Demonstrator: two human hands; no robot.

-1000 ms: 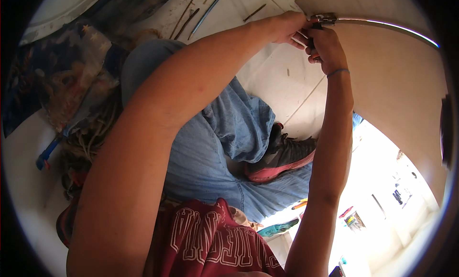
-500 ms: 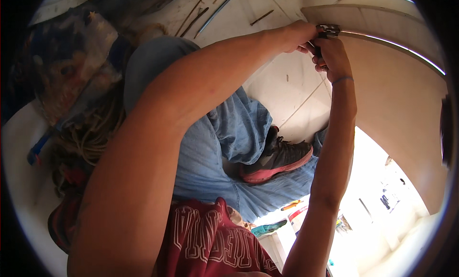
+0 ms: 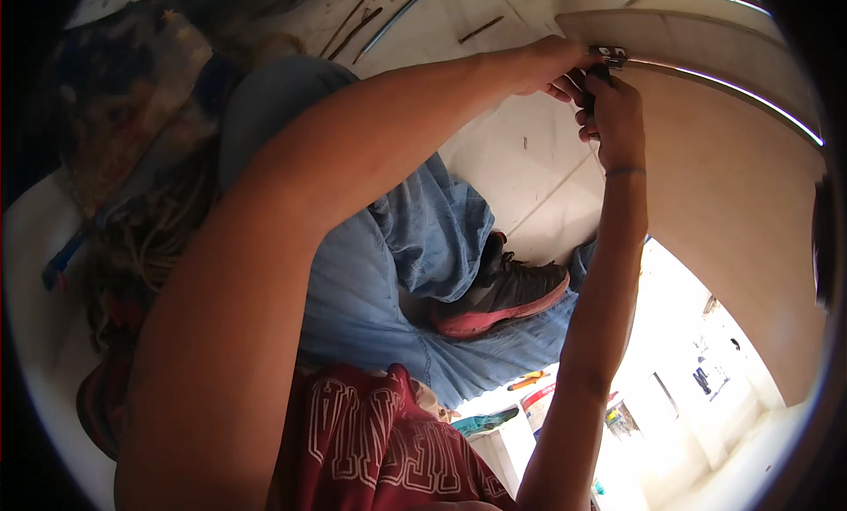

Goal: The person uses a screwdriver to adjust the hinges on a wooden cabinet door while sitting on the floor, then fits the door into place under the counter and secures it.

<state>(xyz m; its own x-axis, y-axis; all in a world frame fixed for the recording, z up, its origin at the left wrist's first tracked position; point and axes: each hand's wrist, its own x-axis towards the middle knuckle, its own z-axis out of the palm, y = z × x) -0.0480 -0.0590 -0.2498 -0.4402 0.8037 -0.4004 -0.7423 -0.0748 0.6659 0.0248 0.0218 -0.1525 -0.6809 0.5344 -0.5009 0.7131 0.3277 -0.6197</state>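
At the upper right, a small metal hinge (image 3: 609,54) sits at the seam between two pale panels. My right hand (image 3: 619,114) is closed around a dark-handled tool (image 3: 597,77), probably a screwdriver, whose top end meets the hinge. Its tip cannot be made out. My left hand (image 3: 558,63) reaches across from the left, its fingers curled beside the tool and its fingertips against the hinge's left end. What those fingers pinch, if anything, is hidden.
A large curved pale panel (image 3: 723,167) fills the right side, with a bright gap along its upper edge. Several thin rods, one a blue rod (image 3: 393,23), lie on the tiled floor (image 3: 520,171). Coiled rope (image 3: 159,246) and a printed bag (image 3: 123,114) are at left. My shoe (image 3: 503,299) is below.
My right hand has shifted and turned slightly at the hinge, with more of the metal now showing. Both hands stay there. The view has moved a little.
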